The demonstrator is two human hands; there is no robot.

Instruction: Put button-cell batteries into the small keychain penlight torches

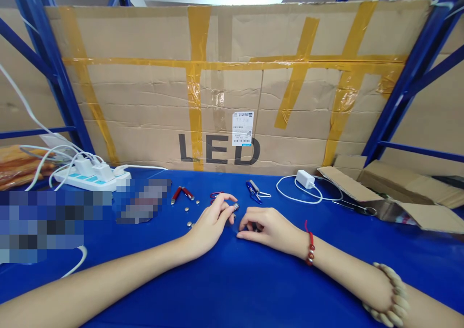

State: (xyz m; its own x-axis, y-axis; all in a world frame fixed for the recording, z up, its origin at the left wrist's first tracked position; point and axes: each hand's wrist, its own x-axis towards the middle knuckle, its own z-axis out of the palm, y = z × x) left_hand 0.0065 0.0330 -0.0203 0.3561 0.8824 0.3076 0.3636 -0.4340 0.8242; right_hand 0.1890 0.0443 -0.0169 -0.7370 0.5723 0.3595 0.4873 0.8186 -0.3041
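Note:
My left hand [210, 224] is closed in a pinch on a small silvery metal piece [237, 206] that shows at the thumb and fingertips. My right hand [270, 226] is close beside it, fingers curled in; a tiny dark bit shows under them, too small to name. Beyond my left hand lies a red clip [216, 194], partly hidden. Two short red metal tubes [176, 195] lie to its left. Small round silver discs like button cells [186, 209] are scattered in front of them. A blue tube with a carabiner clip [253, 191] lies beyond my right hand.
A white power strip [92, 178] with plugs and cables stands at the left. A white charger [305, 179] with its looped cable lies at the back right, near scissors [362, 209] and an open cardboard box [384, 192]. A large cardboard sheet [159, 105] closes off the back.

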